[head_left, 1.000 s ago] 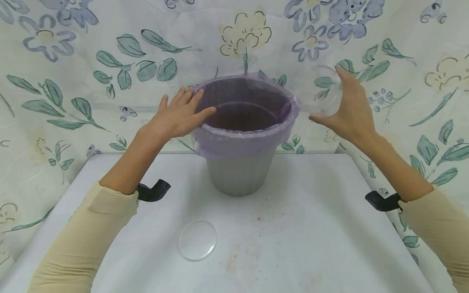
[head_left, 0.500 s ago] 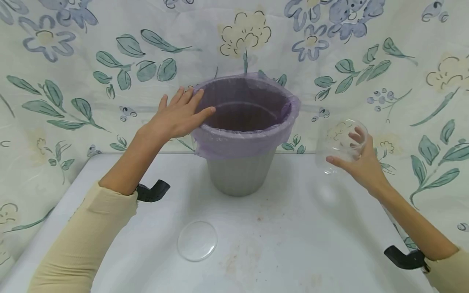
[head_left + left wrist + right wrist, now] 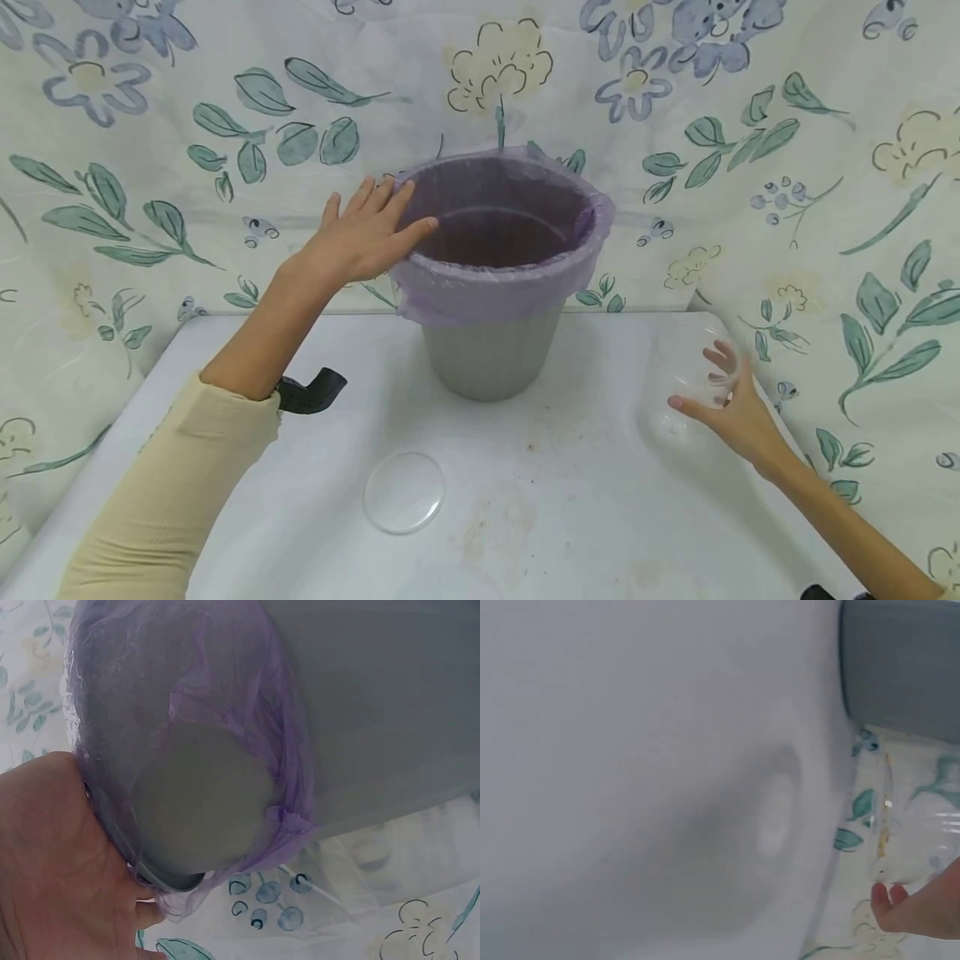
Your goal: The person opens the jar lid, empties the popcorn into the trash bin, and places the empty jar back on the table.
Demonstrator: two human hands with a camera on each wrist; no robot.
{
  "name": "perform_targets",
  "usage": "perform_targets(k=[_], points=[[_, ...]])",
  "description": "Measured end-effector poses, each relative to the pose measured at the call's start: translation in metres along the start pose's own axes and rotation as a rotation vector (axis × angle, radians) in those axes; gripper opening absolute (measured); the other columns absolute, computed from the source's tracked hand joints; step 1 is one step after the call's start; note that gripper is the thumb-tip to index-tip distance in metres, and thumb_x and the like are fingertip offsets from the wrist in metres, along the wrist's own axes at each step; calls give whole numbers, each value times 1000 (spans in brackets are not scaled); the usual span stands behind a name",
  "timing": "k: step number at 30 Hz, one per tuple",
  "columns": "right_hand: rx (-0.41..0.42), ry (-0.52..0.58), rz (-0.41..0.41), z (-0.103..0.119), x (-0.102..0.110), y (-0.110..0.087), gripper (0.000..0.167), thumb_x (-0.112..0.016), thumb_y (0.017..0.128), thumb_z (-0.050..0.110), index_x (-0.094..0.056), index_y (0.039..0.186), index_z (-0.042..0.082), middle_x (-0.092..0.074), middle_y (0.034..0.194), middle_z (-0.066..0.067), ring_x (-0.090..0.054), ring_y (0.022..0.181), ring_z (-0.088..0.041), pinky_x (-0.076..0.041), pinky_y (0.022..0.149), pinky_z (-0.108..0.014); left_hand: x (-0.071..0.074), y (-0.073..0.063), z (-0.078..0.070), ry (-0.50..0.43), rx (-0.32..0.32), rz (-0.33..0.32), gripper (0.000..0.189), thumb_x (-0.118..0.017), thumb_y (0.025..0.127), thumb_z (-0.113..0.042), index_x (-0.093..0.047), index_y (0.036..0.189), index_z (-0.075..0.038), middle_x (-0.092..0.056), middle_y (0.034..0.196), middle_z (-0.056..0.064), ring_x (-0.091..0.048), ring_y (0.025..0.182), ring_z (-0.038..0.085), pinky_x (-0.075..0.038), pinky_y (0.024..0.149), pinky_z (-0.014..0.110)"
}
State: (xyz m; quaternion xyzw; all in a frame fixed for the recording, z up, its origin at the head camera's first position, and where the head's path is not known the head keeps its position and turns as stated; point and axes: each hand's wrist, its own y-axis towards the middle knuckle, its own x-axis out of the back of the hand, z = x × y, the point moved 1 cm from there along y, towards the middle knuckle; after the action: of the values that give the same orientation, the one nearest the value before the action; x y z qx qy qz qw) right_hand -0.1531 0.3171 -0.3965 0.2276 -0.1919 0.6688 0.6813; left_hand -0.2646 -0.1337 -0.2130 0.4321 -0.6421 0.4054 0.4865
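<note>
My left hand [image 3: 356, 237] rests with its fingers spread on the left rim of a grey bin [image 3: 495, 358]. A thin purple bin liner [image 3: 502, 292] is folded over that rim. In the left wrist view the palm [image 3: 60, 847] lies against the rim and liner. My right hand [image 3: 742, 421] grips a clear plastic jar [image 3: 684, 367] near the table's right back corner, thumb in front and fingers behind. The right wrist view shows the jar [image 3: 919, 832] above the tabletop, partly cut off by the frame. A clear round lid [image 3: 403, 493] lies flat on the table.
The white table [image 3: 585, 517] carries small brownish smudges and specks around its middle front. Behind it and along the right side hangs a floral cloth [image 3: 300, 192]. The bin stands at the table's back middle.
My right hand has brought the jar from beside the bin's right rim, down and slightly right, to low over the table's back right. My left hand keeps its place on the rim.
</note>
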Motion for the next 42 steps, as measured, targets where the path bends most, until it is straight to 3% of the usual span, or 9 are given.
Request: perform_targets(k=[12,21,29,42], points=[[-24,51,39,-33,-20,-32,109,-81,85,17,0,159,12,-20,159,-26,-28,137,-49,-27,103,-71,0,0,0,-1,-2,2,83,-17,101,-64,7,159,-10,14,163,20,19,148,35,16,111,62],[-82,143,97,-46,-30,-41,110,-80,85,11,3,158,9,-14,159,-29,-21,142,-52,-20,106,-73,0,0,0,-6,-12,0,82,-18,102,-63,6,159,-9,13,163,20,19,148,35,17,111,62],[-117,161,101,-53,-33,-49,112,-80,84,10,4,157,9,-16,160,-28,-17,144,-50,-18,105,-75,0,1,-1,2,-13,7,82,-18,102,-63,6,159,-10,12,163,20,19,148,36,17,110,63],[-44,205,114,-56,-34,-57,117,-77,83,2,12,157,18,-12,162,-24,-14,143,-52,-14,100,-80,0,0,-1,-49,-21,-17,81,-20,102,-64,10,160,-16,12,164,19,18,148,35,16,110,65]])
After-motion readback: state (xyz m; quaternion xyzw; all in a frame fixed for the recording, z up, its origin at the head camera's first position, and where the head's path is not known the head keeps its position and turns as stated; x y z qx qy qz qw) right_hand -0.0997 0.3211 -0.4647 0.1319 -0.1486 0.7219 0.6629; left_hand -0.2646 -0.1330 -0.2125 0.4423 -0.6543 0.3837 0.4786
